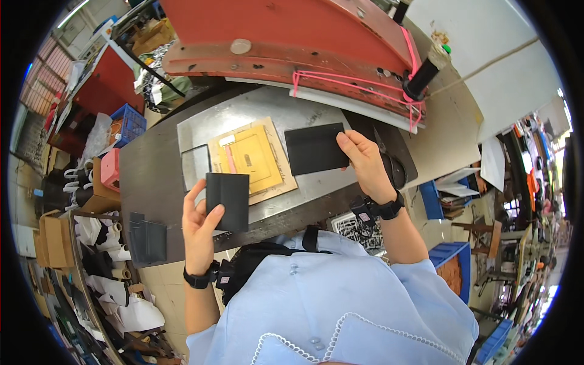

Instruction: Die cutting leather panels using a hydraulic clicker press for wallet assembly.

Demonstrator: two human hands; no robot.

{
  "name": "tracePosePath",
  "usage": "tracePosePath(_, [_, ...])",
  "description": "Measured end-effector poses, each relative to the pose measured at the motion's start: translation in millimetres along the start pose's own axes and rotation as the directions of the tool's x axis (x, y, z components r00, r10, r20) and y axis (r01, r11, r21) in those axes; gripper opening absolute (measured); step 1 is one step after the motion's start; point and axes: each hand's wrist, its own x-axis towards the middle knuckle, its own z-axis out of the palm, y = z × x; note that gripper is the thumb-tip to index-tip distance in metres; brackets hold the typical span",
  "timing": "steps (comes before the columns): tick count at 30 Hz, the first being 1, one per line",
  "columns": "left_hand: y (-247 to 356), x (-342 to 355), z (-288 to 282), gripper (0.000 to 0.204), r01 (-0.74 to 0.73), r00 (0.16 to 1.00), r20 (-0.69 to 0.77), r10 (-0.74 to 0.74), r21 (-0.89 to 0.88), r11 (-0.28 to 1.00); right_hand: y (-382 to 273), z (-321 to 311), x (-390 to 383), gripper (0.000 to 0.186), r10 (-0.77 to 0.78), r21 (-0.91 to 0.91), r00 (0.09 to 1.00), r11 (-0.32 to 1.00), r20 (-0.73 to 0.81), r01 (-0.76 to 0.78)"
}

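My left hand [201,216] grips an upright black card-holder-like piece [231,198] by its left side, over the lower left of the metal work surface. My right hand [359,152] pinches a flat black rectangular piece [310,148] at its right end, higher and to the right. Between them, a yellow cutting die or template [255,161] with a pink strip lies on a tan board [283,182], set on a silver metal plate [310,112]. A clear-looking sheet [194,167] is left of the board. Several dark pieces [148,242] rest at the table's left end.
A red machine body [286,30] with pink cord [334,76] and a black handle [426,70] stands over the back of the table. Blue crates [128,121], cardboard boxes [58,240] and white rolls [115,237] sit to the left; blue bins [450,255] and stools are on the right.
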Motion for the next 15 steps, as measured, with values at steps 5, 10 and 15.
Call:
tracePosePath(5, [-10,-10,-11,0.046,0.048,0.998,-0.038,-0.046,0.034,0.998,38,-35,-4,0.027,-0.041,-0.469,0.994,0.883,-0.097,-0.009])
tracePosePath(10, [-13,-13,-10,0.046,0.070,0.997,-0.015,-0.069,0.081,0.994,38,-22,-10,0.024,-0.206,-0.677,0.958,0.735,-0.199,0.018])
tracePosePath(15, [-12,-16,-4,0.046,0.080,0.997,0.001,-0.081,0.138,0.987,41,-23,-6,0.024,-0.452,-0.886,0.890,0.433,-0.053,0.167])
